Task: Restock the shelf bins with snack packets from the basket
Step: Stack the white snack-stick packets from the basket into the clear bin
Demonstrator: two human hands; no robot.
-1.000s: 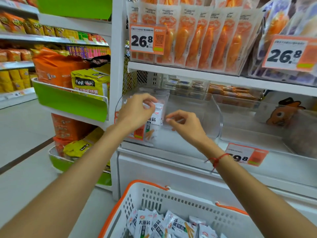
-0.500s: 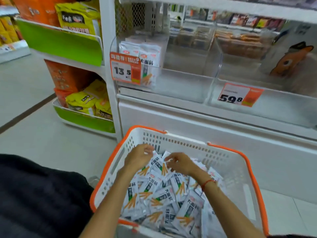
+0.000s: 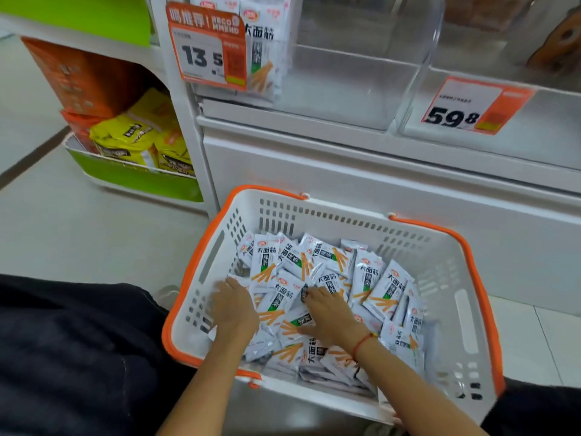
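Observation:
A white basket with an orange rim (image 3: 192, 272) sits on the floor in front of the shelf, filled with several white snack packets (image 3: 374, 284) printed with orange sticks. Both of my hands are down inside it. My left hand (image 3: 234, 309) lies palm down on the packets near the basket's left wall. My right hand (image 3: 330, 313), with a red string at the wrist, rests on the middle of the pile with its thumb spread. Above, the clear shelf bin (image 3: 345, 83) holds a few of the same packets (image 3: 264, 51) standing at its left end.
An orange price tag 13.5 (image 3: 207, 48) hangs on the bin's front; a 59.8 tag (image 3: 471, 105) marks the neighbouring clear bin (image 3: 503, 58). A green-fronted side shelf with yellow bags (image 3: 132, 140) stands to the left. My dark-clothed knee (image 3: 63, 357) is beside the basket.
Both hands left the shelf bin, where they set packets, and dropped into the basket. They have since slid nearer me over the pile, and the view tilted down.

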